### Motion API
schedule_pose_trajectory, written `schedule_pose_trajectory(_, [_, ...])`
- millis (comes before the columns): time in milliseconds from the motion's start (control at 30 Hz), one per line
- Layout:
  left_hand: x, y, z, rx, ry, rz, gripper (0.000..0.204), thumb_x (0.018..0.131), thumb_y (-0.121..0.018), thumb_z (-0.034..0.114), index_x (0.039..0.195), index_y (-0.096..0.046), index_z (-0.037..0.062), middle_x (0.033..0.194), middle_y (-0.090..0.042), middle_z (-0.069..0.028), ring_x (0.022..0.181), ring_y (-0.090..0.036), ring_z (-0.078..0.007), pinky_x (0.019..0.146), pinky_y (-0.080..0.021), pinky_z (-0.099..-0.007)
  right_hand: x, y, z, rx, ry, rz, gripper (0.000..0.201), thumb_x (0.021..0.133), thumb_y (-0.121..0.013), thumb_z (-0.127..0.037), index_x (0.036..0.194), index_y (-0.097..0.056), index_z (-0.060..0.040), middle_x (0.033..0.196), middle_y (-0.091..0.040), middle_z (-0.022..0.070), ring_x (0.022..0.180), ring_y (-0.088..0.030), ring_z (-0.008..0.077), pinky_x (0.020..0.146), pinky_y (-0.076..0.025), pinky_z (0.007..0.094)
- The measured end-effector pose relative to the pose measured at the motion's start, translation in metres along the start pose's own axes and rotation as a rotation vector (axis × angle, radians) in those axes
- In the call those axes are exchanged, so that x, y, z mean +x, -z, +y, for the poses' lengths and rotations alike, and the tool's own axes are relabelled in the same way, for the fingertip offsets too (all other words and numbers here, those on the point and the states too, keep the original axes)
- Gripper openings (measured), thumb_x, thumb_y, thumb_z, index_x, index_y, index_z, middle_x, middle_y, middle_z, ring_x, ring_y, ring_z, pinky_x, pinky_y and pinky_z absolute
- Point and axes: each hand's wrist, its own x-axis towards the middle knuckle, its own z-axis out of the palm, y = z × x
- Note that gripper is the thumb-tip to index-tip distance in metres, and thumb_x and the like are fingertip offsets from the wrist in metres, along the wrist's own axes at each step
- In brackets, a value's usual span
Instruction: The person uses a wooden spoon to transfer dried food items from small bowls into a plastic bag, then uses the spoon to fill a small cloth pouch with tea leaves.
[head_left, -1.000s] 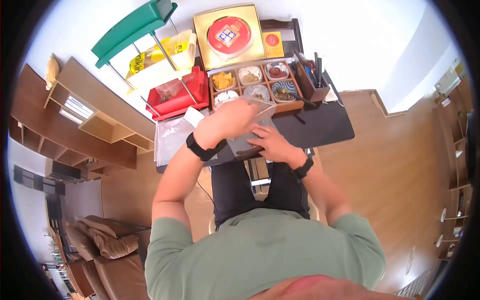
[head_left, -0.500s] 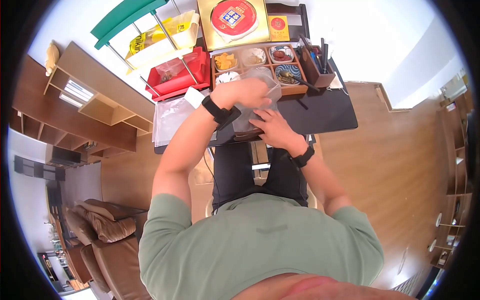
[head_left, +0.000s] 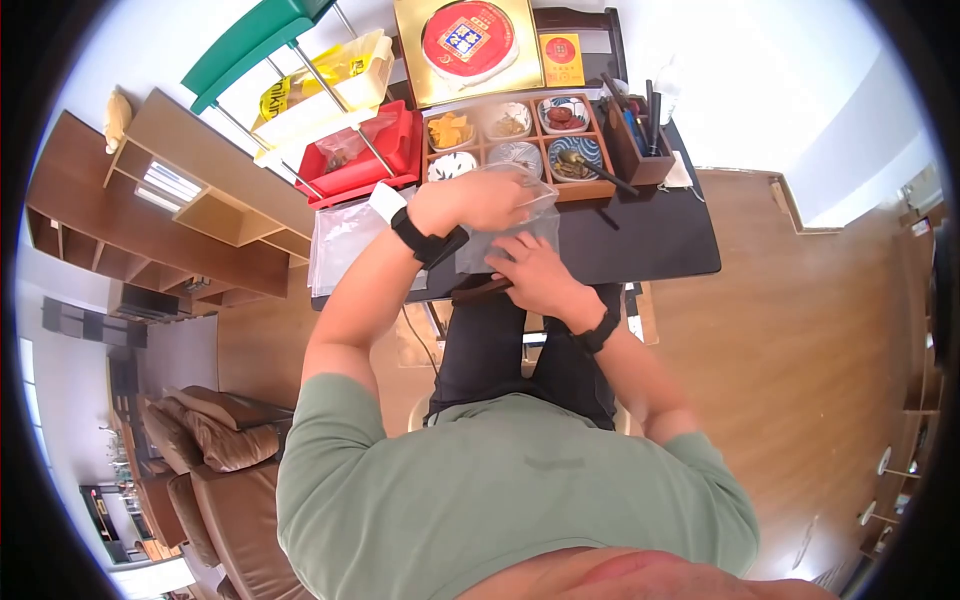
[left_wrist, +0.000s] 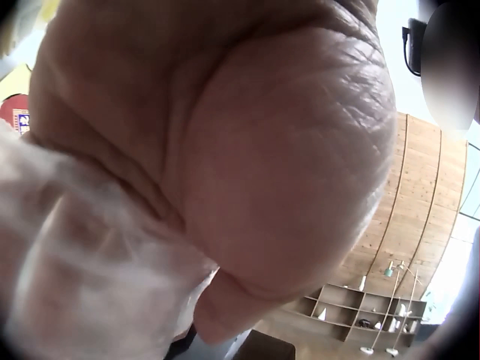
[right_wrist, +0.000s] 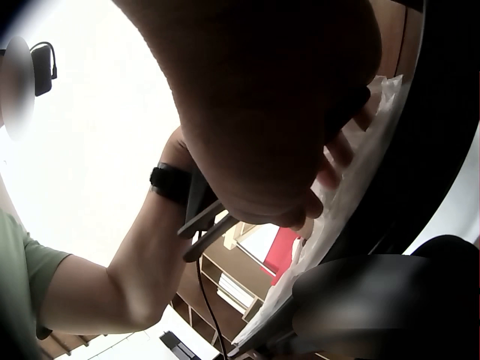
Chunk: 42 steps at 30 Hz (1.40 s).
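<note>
In the head view a clear plastic bag (head_left: pixel 545 232) lies at the table's front edge. My left hand (head_left: pixel 490 198) is over its upper part, gripping the film; in the left wrist view, film (left_wrist: pixel 97 262) covers the fingers of the left hand (left_wrist: pixel 285 157), its thumb outside. My right hand (head_left: pixel 538 275) rests on the bag's lower part with fingers spread; its fingers (right_wrist: pixel 341 150) lie against the plastic (right_wrist: pixel 360 165) in the right wrist view. A dark brown strip (head_left: pixel 480 290) sits beside the right fingertips. What is inside the bag cannot be told.
Behind the hands stands a divided wooden tray (head_left: pixel 530 133) with several small bowls. A red bin (head_left: pixel 385 150) and flat clear bags (head_left: pixel 350 240) are at left, a pen holder (head_left: pixel 640 150) at right, and a gold box (head_left: pixel 420 60) at the back.
Since the first frame my left hand has moved slightly right and up, carrying the bag's edge with it. The right hand has shifted slightly; its fingers are still on the bag.
</note>
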Motion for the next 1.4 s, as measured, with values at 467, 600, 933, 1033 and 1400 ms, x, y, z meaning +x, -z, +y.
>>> schedule_pose_trajectory(467, [0.013, 0.039, 0.012, -0.108, 0.406, -0.512, 0.037, 0.099, -0.048, 0.031, 0.109, -0.068, 0.0009, 0.097, -0.068, -0.0254, 0.091, -0.064, -0.0417, 0.078, -0.051, -0.0470, 0.010, -0.003, 0.010, -0.002, 0.074, -0.064, 0.057, 0.072, -0.072, -0.008, 0.129, -0.066, -0.0127, 0.147, -0.048, 0.0165, 0.141, -0.038, 0.0353, 0.116, -0.029, 0.0534])
schedule_pose_trajectory(600, [0.019, 0.059, 0.040, -0.096, 0.472, -0.537, 0.047, 0.091, -0.057, 0.043, 0.114, -0.070, 0.0031, 0.112, -0.069, -0.0264, 0.105, -0.065, -0.0408, 0.088, -0.051, -0.0461, 0.008, -0.007, 0.017, 0.010, 0.072, -0.101, 0.057, 0.074, -0.070, -0.007, 0.130, -0.066, -0.0144, 0.152, -0.047, 0.0142, 0.142, -0.040, 0.0333, 0.118, -0.029, 0.0512])
schedule_pose_trajectory(933, [-0.006, 0.022, -0.003, -0.067, 0.349, -0.323, 0.055, 0.071, -0.072, 0.023, 0.120, -0.061, 0.0006, 0.103, -0.070, -0.0268, 0.095, -0.069, -0.0415, 0.077, -0.054, -0.0460, 0.009, -0.002, 0.009, -0.044, 0.061, -0.080, 0.049, 0.079, -0.071, -0.007, 0.127, -0.067, -0.0141, 0.148, -0.051, 0.0104, 0.141, -0.042, 0.0312, 0.118, -0.032, 0.0520])
schedule_pose_trajectory(1033, [-0.006, 0.013, -0.007, -0.047, 0.292, -0.265, 0.037, 0.074, -0.072, 0.016, 0.105, -0.067, -0.0022, 0.102, -0.070, -0.0266, 0.095, -0.068, -0.0420, 0.075, -0.054, -0.0473, 0.007, -0.002, 0.007, -0.010, 0.040, -0.072, 0.046, 0.080, -0.071, -0.007, 0.126, -0.068, -0.0150, 0.146, -0.052, 0.0105, 0.140, -0.043, 0.0314, 0.117, -0.032, 0.0525])
schedule_pose_trajectory(1400, [-0.011, 0.010, -0.009, -0.028, 0.229, -0.515, 0.026, 0.082, -0.063, 0.012, 0.106, -0.070, 0.0010, 0.100, -0.070, -0.0240, 0.092, -0.067, -0.0405, 0.074, -0.052, -0.0449, 0.003, -0.008, 0.012, -0.001, 0.059, -0.038, 0.042, 0.078, -0.071, -0.005, 0.120, -0.071, -0.0136, 0.143, -0.055, 0.0093, 0.136, -0.045, 0.0328, 0.113, -0.038, 0.0480])
